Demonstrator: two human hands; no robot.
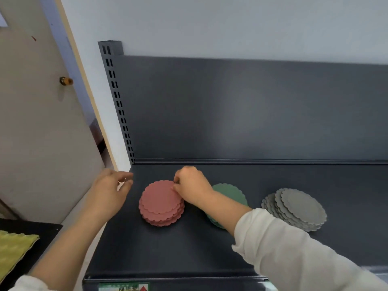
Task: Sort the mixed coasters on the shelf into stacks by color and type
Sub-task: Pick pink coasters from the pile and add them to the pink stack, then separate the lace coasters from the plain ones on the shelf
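Right hand (192,185): curled, pinching the far rim of the red coaster stack (160,203), likely squaring it.
Left hand (109,190): loosely curled, empty, hovering nearby to steady.
Shelf (168,248): green coaster stack (231,193) and grey coaster stack (298,208) sit apart, rightward.

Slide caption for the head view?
Right hand pinches the edge of the red coaster stack on the shelf; left hand hovers beside it; green stack and grey stack to the right.
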